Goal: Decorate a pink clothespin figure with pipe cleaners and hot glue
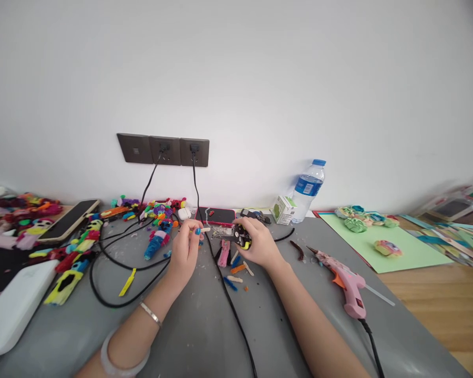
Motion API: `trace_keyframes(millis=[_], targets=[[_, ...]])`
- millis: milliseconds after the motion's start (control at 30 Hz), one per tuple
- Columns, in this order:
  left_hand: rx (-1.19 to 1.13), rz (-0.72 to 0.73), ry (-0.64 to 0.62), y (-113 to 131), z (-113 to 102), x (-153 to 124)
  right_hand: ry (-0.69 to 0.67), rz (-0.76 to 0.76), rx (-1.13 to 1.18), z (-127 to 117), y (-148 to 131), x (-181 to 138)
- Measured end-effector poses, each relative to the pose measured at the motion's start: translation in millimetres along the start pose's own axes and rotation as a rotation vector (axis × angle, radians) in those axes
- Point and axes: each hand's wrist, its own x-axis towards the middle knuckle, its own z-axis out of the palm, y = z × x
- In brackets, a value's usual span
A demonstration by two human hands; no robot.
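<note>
My left hand (186, 248) pinches a short pale pipe cleaner piece (205, 230) between thumb and fingertips. My right hand (260, 241) is wrapped round a black and yellow cutting tool (241, 237), its exact kind unclear. The tool's metal jaws (223, 231) point left towards the pale piece, a small way apart from it. Below the jaws lies a pink fuzzy strip (224, 254). Several short blue, orange and cream pipe cleaner pieces (236, 269) are scattered in front of my right hand.
Black cables (228, 299) cross the grey table. A pink glue gun (349, 286) lies right, beside green paper (394, 239) with crafts. A water bottle (308, 190) and small box (284, 209) stand at the wall. Fuzzy figures (69, 275), a phone (69, 220) and a white device (19, 299) lie left.
</note>
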Motion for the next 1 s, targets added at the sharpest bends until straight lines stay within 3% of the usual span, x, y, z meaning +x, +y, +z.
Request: trace_keyframes(millis=[667, 1000], targets=[[0.014, 0.176, -0.022, 5.2, -3.4, -1.6, -0.057, 0.015, 0.006, -3.8, -2.8, -0.5], [0.043, 0.144, 0.007, 4.4, -2.5, -2.6, -0.079, 0.011, 0.014, -4.5, -4.0, 0.2]])
